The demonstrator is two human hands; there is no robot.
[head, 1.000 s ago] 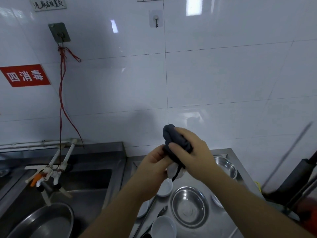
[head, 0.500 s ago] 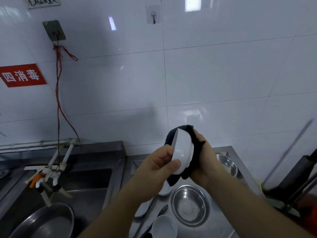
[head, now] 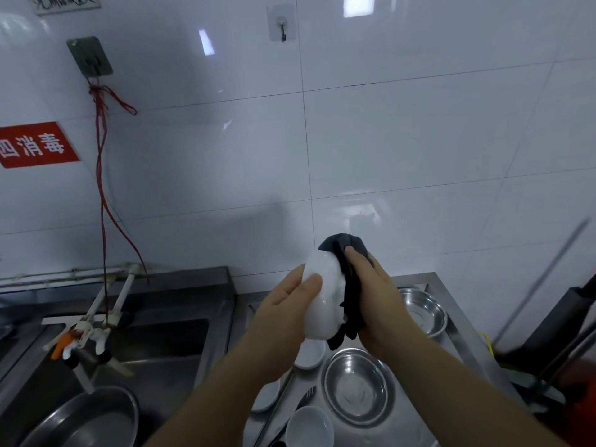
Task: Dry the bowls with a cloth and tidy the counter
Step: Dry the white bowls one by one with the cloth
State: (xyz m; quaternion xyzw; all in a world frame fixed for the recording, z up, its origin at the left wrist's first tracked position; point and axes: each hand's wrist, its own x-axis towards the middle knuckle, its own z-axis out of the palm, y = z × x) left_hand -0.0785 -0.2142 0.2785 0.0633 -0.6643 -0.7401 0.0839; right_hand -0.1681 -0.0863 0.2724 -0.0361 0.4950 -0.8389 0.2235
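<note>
Above the steel counter [head: 458, 321], white wall tiles [head: 419, 140] gleam.

red sign [head: 35, 146] on wall tile: white "四消毒" | white label [head: 66, 2] at top: handwriting illegible

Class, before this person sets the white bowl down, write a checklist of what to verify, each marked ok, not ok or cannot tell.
1. Left hand grips the white bowl firmly: ok.
2. Right hand presses the dark cloth against the bowl: ok.
3. Bowl is fully dry: cannot tell.
4. Bare spot on the counter to set it down: cannot tell; the metal bowl and small white bowl crowd it.
5. Bowl is held clear of the dishes below: ok.
</note>
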